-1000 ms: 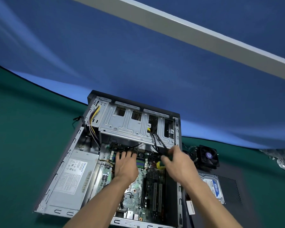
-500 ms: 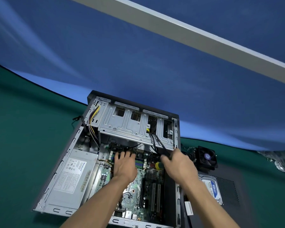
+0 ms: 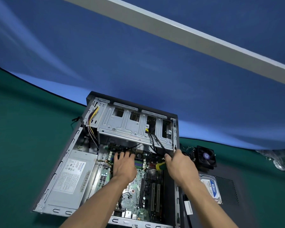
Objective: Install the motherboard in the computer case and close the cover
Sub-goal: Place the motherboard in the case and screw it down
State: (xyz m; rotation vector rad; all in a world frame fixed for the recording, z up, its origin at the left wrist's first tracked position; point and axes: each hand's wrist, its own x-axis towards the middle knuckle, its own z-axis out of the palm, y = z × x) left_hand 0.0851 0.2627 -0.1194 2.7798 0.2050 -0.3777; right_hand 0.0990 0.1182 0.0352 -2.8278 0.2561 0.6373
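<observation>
Fingers flat upon motherboard

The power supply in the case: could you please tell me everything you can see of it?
The power supply is a plain grey metal box with a white printed label on its upper face; the print is too small to read. It lies flat in the left side of the open computer case, beside the motherboard. Neither hand touches it. Yellow and other coloured wires run beyond its far end.
</observation>
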